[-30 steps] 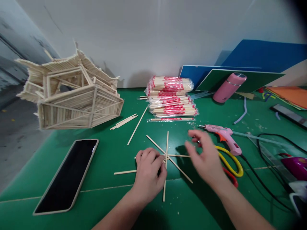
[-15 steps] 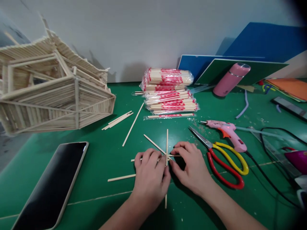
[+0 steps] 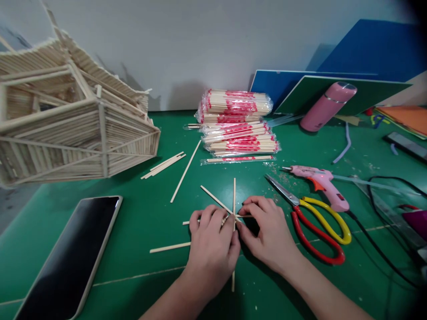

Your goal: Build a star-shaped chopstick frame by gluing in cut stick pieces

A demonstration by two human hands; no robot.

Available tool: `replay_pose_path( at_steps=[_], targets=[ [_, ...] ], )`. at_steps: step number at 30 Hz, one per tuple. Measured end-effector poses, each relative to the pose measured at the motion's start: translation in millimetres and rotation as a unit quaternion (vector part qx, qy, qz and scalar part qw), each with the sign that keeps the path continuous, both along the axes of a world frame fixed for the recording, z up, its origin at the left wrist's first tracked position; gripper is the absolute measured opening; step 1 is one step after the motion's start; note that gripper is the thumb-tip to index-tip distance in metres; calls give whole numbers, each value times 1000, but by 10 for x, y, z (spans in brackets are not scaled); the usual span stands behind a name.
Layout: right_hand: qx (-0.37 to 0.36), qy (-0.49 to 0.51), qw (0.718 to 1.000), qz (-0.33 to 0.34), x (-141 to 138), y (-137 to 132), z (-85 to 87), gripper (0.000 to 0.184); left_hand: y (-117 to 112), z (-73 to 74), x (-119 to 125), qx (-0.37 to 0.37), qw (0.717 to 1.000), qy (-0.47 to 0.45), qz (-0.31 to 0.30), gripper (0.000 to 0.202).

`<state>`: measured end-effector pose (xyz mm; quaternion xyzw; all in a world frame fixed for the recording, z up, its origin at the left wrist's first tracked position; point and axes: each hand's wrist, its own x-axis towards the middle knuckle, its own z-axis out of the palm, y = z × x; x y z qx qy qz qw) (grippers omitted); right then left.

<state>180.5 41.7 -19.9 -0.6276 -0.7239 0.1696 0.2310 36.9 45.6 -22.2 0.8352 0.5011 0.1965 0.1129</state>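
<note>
2 hands [image 3: 213, 242] at 3+ crossed sticks [image 3: 234, 198], w/ 1 pr scissors [image 3: 296, 202] nearby

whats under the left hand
Two sticks run under the left hand, their ends showing on its left; how far they reach beneath it is covered.

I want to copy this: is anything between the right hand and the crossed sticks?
Nothing visible: the right hand is at the crossed sticks. The left hand covers part of them; the scissors lie off to the right.
</note>
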Motion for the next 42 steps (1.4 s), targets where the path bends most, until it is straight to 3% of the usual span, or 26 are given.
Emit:
replay_pose_path(
  at_steps=[19, 29, 42],
  targets=[
    [-20, 10, 1000, -5, -10, 17, 18, 8, -3, 10, 11, 10, 1000, 5, -1, 20],
    [72, 111, 991, -26, 150, -46, 1, 13, -19, 38, 11, 34, 999, -26, 12, 21],
    [43, 93, 995, -13, 225, -65, -30, 11, 23, 28, 168, -25, 997, -7, 70, 20]
  ],
)
